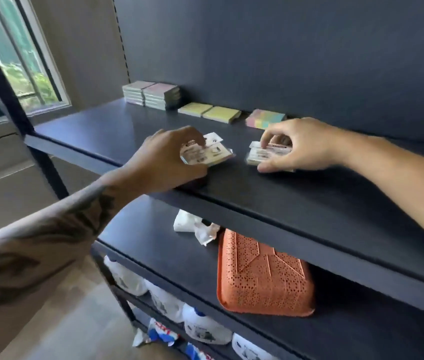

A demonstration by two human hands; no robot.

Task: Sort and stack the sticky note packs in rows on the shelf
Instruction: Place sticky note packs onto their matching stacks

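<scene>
- Dark shelf [117,131] — spans the view, stacked note packs [151,96] at 11 o'clock along its back.
- Left hand [169,162] — grip clamped on wrapped pack [209,154], centre.
- Right hand [302,146] — fingers curled round second pack [263,155], 3 o'clock of the first.

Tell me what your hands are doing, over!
Left hand grips wrapped pack. Right hand grips second pack. Sorted stacks at back. Nothing blocking.

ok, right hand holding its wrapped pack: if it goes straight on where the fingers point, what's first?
Probably the other wrapped sticky note pack gripped by the left hand; the right hand points left along the dark shelf. Depth unclear.
</scene>
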